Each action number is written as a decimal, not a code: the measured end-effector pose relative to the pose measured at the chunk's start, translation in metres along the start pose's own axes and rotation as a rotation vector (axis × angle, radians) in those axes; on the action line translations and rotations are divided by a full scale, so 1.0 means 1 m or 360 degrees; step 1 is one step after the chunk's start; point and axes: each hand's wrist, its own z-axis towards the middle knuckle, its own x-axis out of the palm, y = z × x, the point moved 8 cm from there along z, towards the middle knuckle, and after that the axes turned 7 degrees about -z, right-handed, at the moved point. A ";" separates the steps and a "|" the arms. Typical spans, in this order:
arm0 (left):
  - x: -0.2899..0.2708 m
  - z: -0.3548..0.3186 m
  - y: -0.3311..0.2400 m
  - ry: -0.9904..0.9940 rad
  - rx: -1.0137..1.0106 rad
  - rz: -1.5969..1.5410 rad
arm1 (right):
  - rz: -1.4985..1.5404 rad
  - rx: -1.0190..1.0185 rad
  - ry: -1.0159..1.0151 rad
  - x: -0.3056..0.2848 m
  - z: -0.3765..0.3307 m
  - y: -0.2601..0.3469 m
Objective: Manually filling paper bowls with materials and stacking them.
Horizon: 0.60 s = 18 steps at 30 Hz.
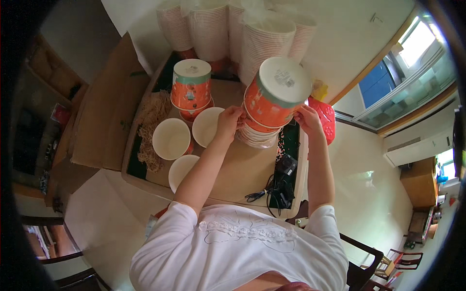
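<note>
An upside-down orange paper bucket (269,104) with a green band and white base sits on a stack of nested rims (257,137). My left hand (230,123) pinches its lower rim on the left, and my right hand (307,119) pinches the rim on the right. Some of my fingertips are hidden behind the bucket's edge. Left of it, another upturned orange bucket (191,89) rests on one or more like it. Nearer my left forearm, white-lined paper buckets stand mouth up: one (171,139), one (206,127) partly behind my hand, and one (183,169) partly under my forearm.
Tall bagged stacks of paper buckets (208,29) line the wall at the back. A cardboard box (104,111) and shredded paper strips (150,121) lie left. On the table's (233,182) right are a black adapter (286,165) with cables (279,191); a red bag (324,119) is beyond.
</note>
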 end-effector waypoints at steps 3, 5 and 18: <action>-0.019 0.011 0.006 -0.0091 0.0227 0.0251 | -0.0192 -0.0031 -0.0126 -0.005 0.006 -0.005; -0.025 0.016 0.013 -0.0030 0.0215 0.0333 | -0.0279 -0.0037 -0.0203 -0.004 0.009 -0.006; -0.025 -0.041 0.081 0.0261 -0.0358 0.1274 | -0.1491 -0.1042 -0.1062 -0.017 -0.029 0.029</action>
